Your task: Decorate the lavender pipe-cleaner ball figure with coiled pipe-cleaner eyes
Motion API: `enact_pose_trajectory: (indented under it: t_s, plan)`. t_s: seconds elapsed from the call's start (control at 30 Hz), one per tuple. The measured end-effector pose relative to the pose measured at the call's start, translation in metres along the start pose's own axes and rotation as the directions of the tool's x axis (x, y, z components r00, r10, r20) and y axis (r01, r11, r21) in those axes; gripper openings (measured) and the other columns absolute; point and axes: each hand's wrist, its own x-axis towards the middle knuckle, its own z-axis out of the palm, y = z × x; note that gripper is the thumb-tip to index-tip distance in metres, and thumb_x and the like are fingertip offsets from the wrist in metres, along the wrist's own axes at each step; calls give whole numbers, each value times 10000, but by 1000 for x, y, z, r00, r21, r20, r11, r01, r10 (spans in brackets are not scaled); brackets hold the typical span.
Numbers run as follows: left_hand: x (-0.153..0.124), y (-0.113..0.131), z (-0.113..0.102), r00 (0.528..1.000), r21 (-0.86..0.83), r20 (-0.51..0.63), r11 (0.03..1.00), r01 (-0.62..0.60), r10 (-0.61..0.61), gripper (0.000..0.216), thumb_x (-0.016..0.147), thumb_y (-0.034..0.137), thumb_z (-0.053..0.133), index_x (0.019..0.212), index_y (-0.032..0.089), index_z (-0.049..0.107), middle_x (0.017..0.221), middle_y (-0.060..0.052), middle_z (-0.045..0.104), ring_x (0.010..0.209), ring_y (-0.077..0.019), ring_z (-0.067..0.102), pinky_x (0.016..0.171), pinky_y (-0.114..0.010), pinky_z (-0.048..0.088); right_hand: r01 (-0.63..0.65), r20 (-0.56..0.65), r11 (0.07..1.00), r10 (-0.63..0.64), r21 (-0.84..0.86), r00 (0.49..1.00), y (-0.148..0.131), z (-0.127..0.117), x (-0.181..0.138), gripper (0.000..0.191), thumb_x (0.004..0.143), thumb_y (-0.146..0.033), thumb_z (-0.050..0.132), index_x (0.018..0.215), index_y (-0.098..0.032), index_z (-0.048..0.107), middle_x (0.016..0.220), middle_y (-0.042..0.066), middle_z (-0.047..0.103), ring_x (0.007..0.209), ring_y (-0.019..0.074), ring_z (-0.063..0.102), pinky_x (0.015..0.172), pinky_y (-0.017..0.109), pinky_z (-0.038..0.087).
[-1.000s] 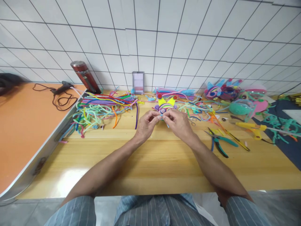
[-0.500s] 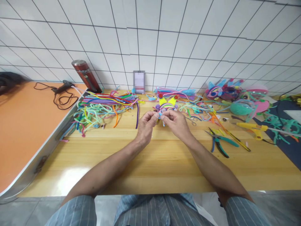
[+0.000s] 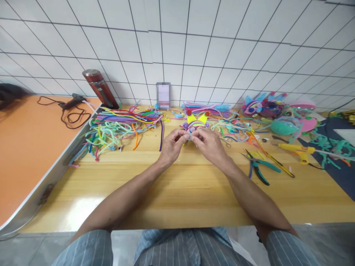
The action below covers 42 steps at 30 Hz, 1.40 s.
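Over the middle of the wooden table [image 3: 177, 192], my left hand [image 3: 172, 145] and my right hand [image 3: 209, 144] meet fingertip to fingertip. Both pinch a small light-blue pipe-cleaner piece [image 3: 189, 137] between them. Just behind the fingers lies a pipe-cleaner craft figure [image 3: 195, 123] with yellow points, red pompoms and a purple and pink coiled face. Most of the blue piece is hidden by my fingers.
A heap of loose coloured pipe cleaners [image 3: 119, 127] lies at the left. Pliers [image 3: 259, 168] and a yellow glue gun [image 3: 298, 150] lie at the right, with finished crafts [image 3: 273, 114] behind. A red flask [image 3: 100, 88] and a phone [image 3: 163, 96] stand by the tiled wall. An orange table [image 3: 27, 147] adjoins on the left.
My hands stay together at the same spot; the fingers have shifted slightly on the blue piece, which showed more below my right fingers before. The view has moved a little.
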Motion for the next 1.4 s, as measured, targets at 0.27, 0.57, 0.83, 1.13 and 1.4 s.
enact_pose_trajectory:
  t_s: [0.27, 0.57, 0.83, 1.13, 1.4]
  plan:
    - [-10, 0, 11, 982, -268, -104, 955, 128, -161, 435, 778, 583, 896, 843, 191, 717, 638, 41, 560, 592, -100, 422, 595, -251, 361, -198, 70, 939, 186, 283, 980, -1, 11, -1, 230, 957, -423, 666, 841, -225, 656, 725, 1, 675, 654, 155, 597, 634, 290, 449]
    - [1, 10, 2, 1000, 15, 10, 1000, -25, 25, 249, 809, 443, 884, 837, 211, 800, 816, -20, 707, 694, -138, 541, 669, -278, 427, -4, 11, 998, 4, -66, 1000, 0, -6, 0, 170, 960, -263, 668, 793, -231, 658, 774, 30, 707, 727, 181, 610, 731, 320, 455]
    - [-6, 7, 6, 992, -122, -81, 988, 91, -101, 334, 795, 496, 893, 830, 193, 756, 723, 3, 654, 637, -120, 490, 618, -266, 395, -32, -45, 999, 33, 28, 998, -4, 3, -2, 122, 960, -286, 690, 851, -232, 701, 792, 23, 712, 714, 174, 609, 721, 321, 469]
    - [-13, 5, 17, 959, -396, -63, 889, 231, -277, 456, 706, 577, 936, 834, 201, 711, 634, 46, 536, 570, -91, 392, 557, -245, 318, -217, 42, 920, 215, 328, 976, -5, 12, -2, 203, 962, -418, 667, 893, -227, 677, 710, -9, 638, 636, 152, 579, 610, 295, 463]
    - [-3, 8, 5, 999, -36, -26, 999, 36, -37, 322, 780, 484, 908, 841, 196, 777, 770, -6, 689, 636, -117, 500, 622, -267, 397, 31, -7, 997, -31, -69, 999, -2, -2, -1, 133, 954, -192, 628, 831, -235, 655, 828, 41, 705, 779, 194, 616, 767, 332, 473]
